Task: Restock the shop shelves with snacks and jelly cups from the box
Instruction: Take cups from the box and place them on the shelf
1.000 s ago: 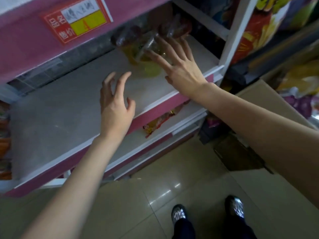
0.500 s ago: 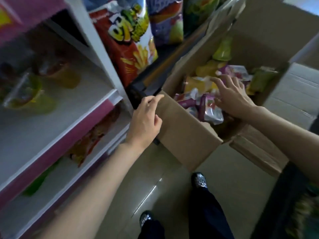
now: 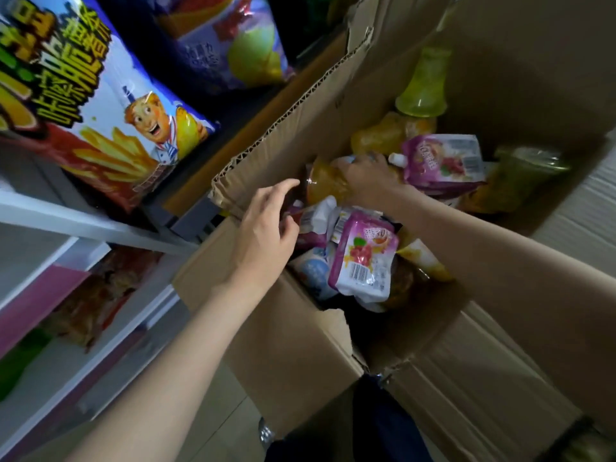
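An open cardboard box point(image 3: 300, 345) stands on the floor beside the shelves, filled with jelly cups and drink pouches. My right hand point(image 3: 368, 176) reaches deep into the box, its fingers curled round an orange jelly cup point(image 3: 325, 186). My left hand point(image 3: 266, 235) hovers over the box's left edge with relaxed fingers and holds nothing. A purple pouch point(image 3: 365, 258) lies just right of the left hand. Another purple pouch point(image 3: 443, 161) lies beyond the right hand. Green jelly cups point(image 3: 423, 91) stand at the back of the box.
The pink-edged white shelf point(image 3: 43, 288) runs along the left, with a dark snack packet on a lower level. A large bag of fries snacks point(image 3: 93, 105) and a purple bag point(image 3: 226, 38) stand at top left. The box's flaps stick out to the right and front.
My view turned from the shelf to the box. My right hand went from the jelly cups on the shelf into the box and closed on an orange cup. My left hand came to the box edge.
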The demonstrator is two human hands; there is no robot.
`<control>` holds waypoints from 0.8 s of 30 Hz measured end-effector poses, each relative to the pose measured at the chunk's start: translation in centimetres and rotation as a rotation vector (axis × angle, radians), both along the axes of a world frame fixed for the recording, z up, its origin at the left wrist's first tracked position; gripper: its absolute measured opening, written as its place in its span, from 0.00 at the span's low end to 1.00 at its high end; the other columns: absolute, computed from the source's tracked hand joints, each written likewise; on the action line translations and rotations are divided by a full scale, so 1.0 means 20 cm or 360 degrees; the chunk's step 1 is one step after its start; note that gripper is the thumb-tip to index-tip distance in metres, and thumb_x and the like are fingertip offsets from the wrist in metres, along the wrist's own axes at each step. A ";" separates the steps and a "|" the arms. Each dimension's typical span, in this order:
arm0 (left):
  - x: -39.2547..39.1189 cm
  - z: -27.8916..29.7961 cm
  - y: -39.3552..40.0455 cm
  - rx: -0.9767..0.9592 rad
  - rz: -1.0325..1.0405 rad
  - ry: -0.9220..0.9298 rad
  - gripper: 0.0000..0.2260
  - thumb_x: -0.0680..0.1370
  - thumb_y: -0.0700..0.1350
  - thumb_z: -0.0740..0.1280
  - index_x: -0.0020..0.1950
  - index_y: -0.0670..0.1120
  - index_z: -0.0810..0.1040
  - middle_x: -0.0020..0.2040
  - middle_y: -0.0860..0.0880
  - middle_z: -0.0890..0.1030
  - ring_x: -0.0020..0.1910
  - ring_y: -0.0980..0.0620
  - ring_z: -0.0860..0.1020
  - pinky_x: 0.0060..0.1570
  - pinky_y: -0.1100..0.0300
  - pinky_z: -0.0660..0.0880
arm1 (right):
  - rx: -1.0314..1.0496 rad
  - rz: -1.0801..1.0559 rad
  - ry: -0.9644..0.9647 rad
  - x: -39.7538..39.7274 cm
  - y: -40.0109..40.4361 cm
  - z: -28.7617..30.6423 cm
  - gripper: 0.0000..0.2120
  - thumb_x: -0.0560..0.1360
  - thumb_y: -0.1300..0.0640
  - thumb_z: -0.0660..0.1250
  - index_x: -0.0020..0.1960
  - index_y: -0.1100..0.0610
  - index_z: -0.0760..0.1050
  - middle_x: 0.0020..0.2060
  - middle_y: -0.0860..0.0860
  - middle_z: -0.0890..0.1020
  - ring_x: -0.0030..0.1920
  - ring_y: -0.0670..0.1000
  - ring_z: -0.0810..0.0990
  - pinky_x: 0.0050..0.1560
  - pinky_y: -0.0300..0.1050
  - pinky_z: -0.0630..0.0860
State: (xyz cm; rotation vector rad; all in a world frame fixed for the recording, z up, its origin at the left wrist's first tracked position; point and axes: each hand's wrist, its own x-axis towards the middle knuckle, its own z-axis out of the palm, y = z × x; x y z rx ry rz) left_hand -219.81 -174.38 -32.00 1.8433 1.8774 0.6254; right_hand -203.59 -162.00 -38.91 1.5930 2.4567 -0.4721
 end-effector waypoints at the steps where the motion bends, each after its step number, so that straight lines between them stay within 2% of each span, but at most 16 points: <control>1: 0.02 0.00 0.02 -0.0016 0.0038 -0.0040 0.21 0.76 0.36 0.63 0.69 0.47 0.68 0.60 0.47 0.71 0.56 0.54 0.72 0.52 0.64 0.69 | -0.0008 0.0003 0.0095 0.02 0.01 0.01 0.27 0.73 0.50 0.67 0.69 0.55 0.64 0.63 0.59 0.73 0.67 0.60 0.66 0.70 0.52 0.53; 3: 0.06 0.02 0.06 -0.0075 0.0090 -0.0204 0.23 0.76 0.39 0.64 0.70 0.50 0.66 0.61 0.49 0.69 0.56 0.58 0.69 0.54 0.65 0.70 | 0.0007 -0.0037 0.0352 0.09 -0.01 0.09 0.25 0.73 0.51 0.67 0.68 0.56 0.67 0.61 0.57 0.76 0.65 0.59 0.68 0.67 0.50 0.57; 6: 0.11 0.04 0.13 -0.0278 -0.0008 -0.0593 0.30 0.73 0.49 0.70 0.70 0.60 0.60 0.68 0.51 0.65 0.63 0.62 0.64 0.55 0.79 0.63 | -0.0129 -0.0062 0.0814 0.26 -0.09 0.28 0.29 0.69 0.56 0.73 0.67 0.56 0.68 0.58 0.56 0.78 0.60 0.55 0.74 0.58 0.48 0.68; 7: 0.13 0.05 0.16 -0.0381 -0.0058 -0.0795 0.31 0.70 0.52 0.72 0.68 0.63 0.60 0.69 0.53 0.66 0.65 0.62 0.65 0.57 0.78 0.63 | -0.0220 -0.0022 0.0903 0.31 -0.11 0.34 0.29 0.68 0.57 0.75 0.67 0.56 0.69 0.58 0.53 0.78 0.59 0.51 0.75 0.55 0.45 0.70; 9: 0.18 0.07 0.19 -0.0591 -0.0122 -0.1151 0.31 0.64 0.55 0.73 0.64 0.66 0.66 0.66 0.53 0.72 0.62 0.59 0.72 0.59 0.67 0.70 | -0.0401 0.0021 0.0944 0.39 -0.15 0.40 0.30 0.68 0.57 0.75 0.66 0.55 0.69 0.56 0.46 0.75 0.57 0.41 0.72 0.52 0.32 0.67; 10: 0.21 0.07 0.20 -0.0624 -0.0133 -0.1215 0.30 0.63 0.56 0.73 0.62 0.66 0.68 0.63 0.52 0.74 0.60 0.58 0.75 0.58 0.62 0.73 | -0.0484 0.0015 0.0932 0.43 -0.16 0.42 0.30 0.67 0.57 0.76 0.67 0.54 0.70 0.56 0.43 0.73 0.56 0.38 0.69 0.51 0.27 0.65; 11: 0.23 0.07 0.21 -0.0614 -0.0123 -0.1168 0.29 0.62 0.56 0.73 0.61 0.65 0.68 0.61 0.51 0.76 0.59 0.56 0.76 0.58 0.59 0.73 | -0.0549 0.0004 0.0924 0.46 -0.15 0.43 0.30 0.68 0.57 0.75 0.67 0.54 0.70 0.56 0.42 0.72 0.57 0.37 0.69 0.51 0.25 0.63; 13: 0.26 0.06 0.24 -0.0557 -0.0096 -0.0811 0.30 0.63 0.55 0.75 0.62 0.65 0.68 0.60 0.49 0.74 0.59 0.52 0.74 0.60 0.58 0.71 | -0.0534 -0.0086 0.0957 0.52 -0.07 0.45 0.28 0.69 0.57 0.74 0.67 0.54 0.70 0.57 0.45 0.73 0.58 0.42 0.71 0.52 0.28 0.63; 15: 0.29 0.08 0.27 -0.0563 -0.0105 -0.0390 0.32 0.64 0.51 0.76 0.65 0.63 0.67 0.58 0.49 0.69 0.60 0.48 0.72 0.61 0.60 0.67 | -0.0181 -0.0238 0.0923 0.58 0.09 0.43 0.30 0.70 0.58 0.73 0.69 0.55 0.67 0.63 0.52 0.72 0.62 0.49 0.71 0.57 0.35 0.65; 16: 0.30 0.09 0.28 -0.0597 -0.0099 -0.0269 0.32 0.65 0.51 0.76 0.65 0.63 0.67 0.57 0.49 0.67 0.60 0.46 0.72 0.62 0.59 0.67 | -0.0010 -0.0285 0.0814 0.60 0.18 0.40 0.32 0.71 0.59 0.72 0.72 0.56 0.64 0.68 0.55 0.68 0.66 0.54 0.67 0.62 0.41 0.64; 18: 0.31 0.12 0.30 -0.0701 -0.0077 -0.0179 0.33 0.65 0.52 0.76 0.66 0.63 0.65 0.56 0.49 0.65 0.60 0.44 0.72 0.62 0.58 0.66 | 0.0131 -0.0282 0.0461 0.61 0.36 0.33 0.35 0.72 0.63 0.69 0.75 0.56 0.58 0.75 0.59 0.56 0.73 0.61 0.56 0.70 0.51 0.57; 20: 0.32 0.12 0.32 -0.0774 -0.0100 -0.0118 0.33 0.65 0.54 0.75 0.66 0.63 0.64 0.55 0.48 0.64 0.60 0.43 0.71 0.63 0.57 0.66 | 0.0277 -0.0091 0.0051 0.59 0.48 0.25 0.33 0.74 0.66 0.65 0.75 0.56 0.56 0.76 0.58 0.51 0.74 0.62 0.52 0.71 0.58 0.55; 22: 0.33 0.12 0.34 -0.0817 -0.0129 -0.0062 0.33 0.65 0.55 0.75 0.66 0.63 0.63 0.56 0.48 0.64 0.62 0.42 0.70 0.65 0.52 0.67 | 0.0514 0.0116 -0.0196 0.58 0.54 0.20 0.25 0.75 0.66 0.63 0.71 0.58 0.65 0.74 0.61 0.59 0.71 0.66 0.59 0.67 0.65 0.60; 24: 0.34 0.11 0.35 -0.0838 -0.0156 -0.0035 0.34 0.64 0.56 0.75 0.65 0.64 0.62 0.57 0.48 0.63 0.62 0.41 0.69 0.65 0.50 0.67 | 0.0747 0.0296 -0.0474 0.62 0.54 0.17 0.18 0.74 0.63 0.60 0.63 0.61 0.75 0.66 0.64 0.71 0.63 0.69 0.71 0.59 0.71 0.66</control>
